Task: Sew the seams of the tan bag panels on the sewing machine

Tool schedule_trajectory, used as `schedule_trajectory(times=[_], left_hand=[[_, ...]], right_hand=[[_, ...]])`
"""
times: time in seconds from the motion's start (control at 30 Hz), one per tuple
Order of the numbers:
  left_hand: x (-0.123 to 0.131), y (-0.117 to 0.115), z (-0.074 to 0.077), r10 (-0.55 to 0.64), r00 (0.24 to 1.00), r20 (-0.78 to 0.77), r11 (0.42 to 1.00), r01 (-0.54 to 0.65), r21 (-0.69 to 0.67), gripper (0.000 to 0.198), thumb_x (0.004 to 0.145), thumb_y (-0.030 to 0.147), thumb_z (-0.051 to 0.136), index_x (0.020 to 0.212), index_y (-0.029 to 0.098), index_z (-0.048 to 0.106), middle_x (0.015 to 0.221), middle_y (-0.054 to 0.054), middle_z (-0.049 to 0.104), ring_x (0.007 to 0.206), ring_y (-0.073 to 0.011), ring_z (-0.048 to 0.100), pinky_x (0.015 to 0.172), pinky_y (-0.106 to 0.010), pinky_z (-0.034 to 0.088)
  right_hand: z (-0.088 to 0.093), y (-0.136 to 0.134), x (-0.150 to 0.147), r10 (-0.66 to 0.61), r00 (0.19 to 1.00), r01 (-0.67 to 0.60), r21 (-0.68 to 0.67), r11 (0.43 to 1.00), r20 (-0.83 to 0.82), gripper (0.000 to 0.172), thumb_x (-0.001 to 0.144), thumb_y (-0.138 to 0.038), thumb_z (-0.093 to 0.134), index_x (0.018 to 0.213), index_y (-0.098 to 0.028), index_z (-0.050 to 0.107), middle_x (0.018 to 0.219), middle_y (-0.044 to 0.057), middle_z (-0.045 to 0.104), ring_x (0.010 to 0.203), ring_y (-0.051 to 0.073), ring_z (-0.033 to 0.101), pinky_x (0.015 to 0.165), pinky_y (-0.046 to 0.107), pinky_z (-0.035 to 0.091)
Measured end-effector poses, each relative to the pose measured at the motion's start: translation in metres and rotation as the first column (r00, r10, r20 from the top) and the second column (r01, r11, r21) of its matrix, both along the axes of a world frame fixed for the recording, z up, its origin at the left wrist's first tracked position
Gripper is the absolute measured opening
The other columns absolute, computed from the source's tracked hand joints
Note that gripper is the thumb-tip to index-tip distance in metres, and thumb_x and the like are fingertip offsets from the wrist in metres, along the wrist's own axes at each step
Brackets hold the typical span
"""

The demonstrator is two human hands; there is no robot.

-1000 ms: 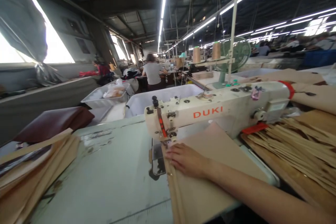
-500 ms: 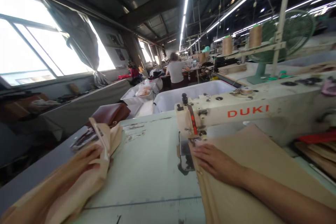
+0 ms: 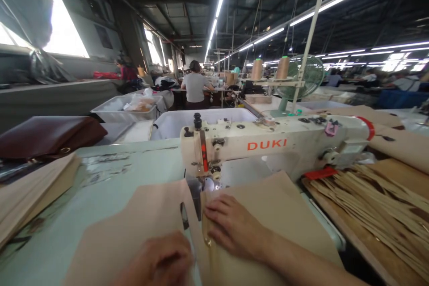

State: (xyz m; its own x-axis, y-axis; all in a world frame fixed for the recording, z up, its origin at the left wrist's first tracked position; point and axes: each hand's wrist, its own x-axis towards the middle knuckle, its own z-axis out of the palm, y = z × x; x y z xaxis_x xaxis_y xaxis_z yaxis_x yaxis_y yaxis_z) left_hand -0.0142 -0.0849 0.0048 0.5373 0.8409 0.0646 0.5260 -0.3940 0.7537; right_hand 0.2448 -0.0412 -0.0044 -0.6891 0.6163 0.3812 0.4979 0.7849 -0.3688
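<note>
My right hand (image 3: 234,228) lies flat with fingers stretched on a beige panel (image 3: 268,196), just in front of the sewing machine (image 3: 234,143) needle area. Along that panel's left side runs a folded edge with a small gold-coloured metal piece (image 3: 208,242). Left of it, a second beige panel (image 3: 130,223) with a narrow slot near its right edge lies on the pale green table (image 3: 110,174). My left hand (image 3: 164,259), blurred, has its fingers curled at this second panel. Its fingertips are partly hidden.
A stack of beige pieces (image 3: 36,196) and a brown leather bag (image 3: 50,136) are at the left. Beige strips (image 3: 375,205) lie on a wooden board at the right. Behind the machine stand a white bin (image 3: 201,118), thread cones (image 3: 283,68) and a fan (image 3: 310,76). A person (image 3: 195,84) sits farther back.
My left hand has brought the slotted beige panel from the left side to beside the machine. My right hand stays on its panel. The view has turned right.
</note>
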Motion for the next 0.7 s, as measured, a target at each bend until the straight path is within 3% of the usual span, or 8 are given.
schedule_trajectory(times=[0.03,0.07,0.13,0.23,0.37,0.43,0.57,0.7], left_hand=[[-0.004,0.01,-0.003,0.147,0.986,-0.085,0.977,-0.13,0.171,0.04,0.099,0.052,0.042,0.093,0.025,0.07,0.101,-0.007,0.071,0.096,-0.0237,0.068,0.086,-0.035,0.056],[-0.008,0.02,-0.008,0.305,0.944,-0.128,0.901,-0.242,0.36,0.037,0.099,0.049,0.042,0.109,0.025,0.069,0.117,-0.009,0.068,0.11,-0.0277,0.064,0.096,-0.043,0.053],[-0.012,0.032,-0.023,0.449,0.873,-0.19,0.778,-0.278,0.563,0.05,0.097,0.048,0.044,0.136,0.02,0.055,0.142,-0.015,0.054,0.132,-0.0349,0.049,0.107,-0.057,0.042],[-0.006,0.029,-0.038,0.356,0.881,-0.312,0.838,-0.154,0.523,0.057,0.101,0.04,0.042,0.154,0.022,0.03,0.153,-0.011,0.041,0.138,-0.0291,0.043,0.109,-0.051,0.042],[0.014,0.013,-0.037,0.166,0.929,-0.33,0.891,0.002,0.453,0.06,0.103,0.031,0.037,0.158,0.029,0.013,0.156,-0.006,0.037,0.137,-0.0245,0.045,0.106,-0.043,0.047],[0.022,0.015,-0.037,0.165,0.932,-0.324,0.869,0.018,0.495,0.059,0.101,0.032,0.041,0.157,0.028,0.02,0.155,-0.006,0.039,0.137,-0.0269,0.044,0.106,-0.046,0.047],[0.033,0.042,-0.04,0.287,0.922,-0.259,0.818,-0.096,0.567,0.048,0.1,0.036,0.044,0.145,0.018,0.045,0.148,-0.012,0.048,0.135,-0.0307,0.047,0.107,-0.052,0.045],[0.039,0.069,-0.032,0.359,0.913,-0.196,0.794,-0.188,0.578,0.039,0.099,0.03,0.042,0.131,0.011,0.057,0.137,-0.018,0.056,0.131,-0.034,0.05,0.109,-0.058,0.041]], right_hand=[[0.0,0.0,0.0,-0.005,1.0,0.005,-0.001,1.0,-0.002,0.04,0.096,-0.035,0.055,0.132,-0.017,0.059,0.131,0.008,0.061,0.125,0.022,0.05,0.115,0.035,0.03],[0.001,0.0,-0.001,-0.011,1.0,0.011,-0.003,1.0,-0.004,0.041,0.096,-0.035,0.055,0.132,-0.017,0.058,0.132,0.008,0.061,0.126,0.022,0.049,0.115,0.035,0.03],[0.001,0.0,-0.001,-0.018,1.0,0.018,-0.005,1.0,-0.008,0.042,0.096,-0.035,0.055,0.134,-0.017,0.056,0.136,0.008,0.058,0.129,0.022,0.047,0.117,0.035,0.027],[0.001,0.0,-0.001,-0.008,1.0,0.008,-0.016,1.0,-0.012,0.036,0.095,-0.029,0.053,0.13,-0.021,0.059,0.137,0.008,0.058,0.132,0.022,0.045,0.12,0.038,0.022],[-0.001,0.0,0.0,0.011,1.0,-0.011,-0.036,0.999,-0.003,0.032,0.09,-0.024,0.055,0.121,-0.024,0.064,0.133,0.007,0.06,0.129,0.023,0.048,0.119,0.042,0.023],[0.0,-0.001,0.0,0.008,1.0,-0.007,-0.037,0.999,0.009,0.031,0.091,-0.025,0.055,0.12,-0.024,0.064,0.133,0.007,0.06,0.13,0.023,0.047,0.12,0.042,0.021],[0.003,-0.002,-0.002,-0.01,0.999,0.011,-0.014,1.0,0.032,0.033,0.093,-0.023,0.05,0.124,-0.022,0.062,0.131,0.007,0.061,0.13,0.022,0.046,0.121,0.04,0.019],[0.004,-0.001,-0.003,0.002,0.998,-0.002,-0.001,1.0,0.056,0.037,0.093,-0.022,0.049,0.128,-0.021,0.059,0.136,0.009,0.057,0.133,0.023,0.043,0.122,0.041,0.018]])
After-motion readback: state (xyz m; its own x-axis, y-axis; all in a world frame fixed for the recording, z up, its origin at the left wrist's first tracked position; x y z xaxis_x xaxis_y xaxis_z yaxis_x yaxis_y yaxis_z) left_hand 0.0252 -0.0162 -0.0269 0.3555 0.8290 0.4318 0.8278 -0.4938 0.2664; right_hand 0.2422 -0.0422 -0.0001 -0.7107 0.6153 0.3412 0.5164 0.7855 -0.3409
